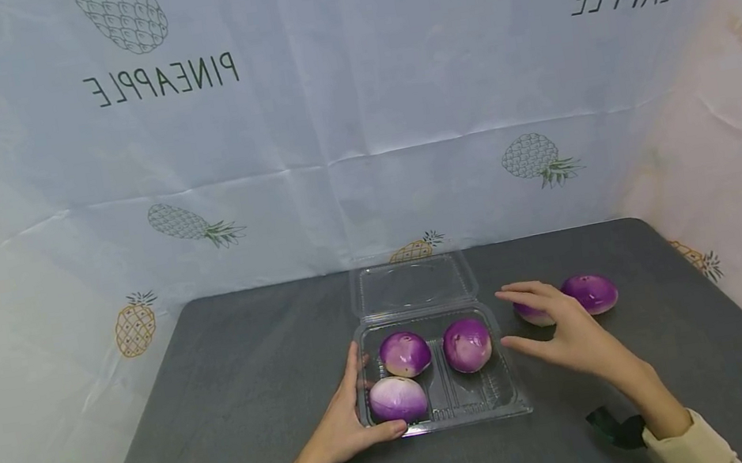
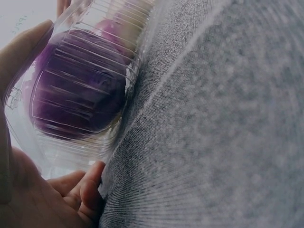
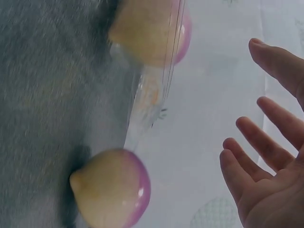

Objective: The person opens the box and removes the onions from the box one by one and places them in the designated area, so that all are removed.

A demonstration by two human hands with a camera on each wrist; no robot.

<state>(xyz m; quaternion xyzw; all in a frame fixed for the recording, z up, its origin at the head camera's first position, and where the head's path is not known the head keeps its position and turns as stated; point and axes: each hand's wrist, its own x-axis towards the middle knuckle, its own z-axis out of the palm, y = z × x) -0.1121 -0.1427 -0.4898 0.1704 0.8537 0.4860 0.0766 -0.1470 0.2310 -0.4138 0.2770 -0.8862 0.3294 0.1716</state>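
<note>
A clear plastic container [image 1: 484,407] lies on the table with its hinged lid [image 1: 415,286] folded open toward the back. Two purple-and-white turnips [image 1: 398,399] sit in its left compartment, one behind the other. A single turnip [image 1: 467,345] occupies the back of the right compartment. My left hand [image 1: 345,419] grips the container's front left corner, thumb along the front rim and fingers against the left wall. My right hand [image 1: 573,333] hovers right of the container, fingers spread, holding nothing. Beyond it are two more turnips [image 1: 591,293], one partly hidden by that hand.
The dark grey table [image 1: 244,394] has rounded back corners. A white cloth [image 1: 352,106] printed with pineapples hangs behind it and along both sides. Dark straps [image 1: 616,428] show at the wrists.
</note>
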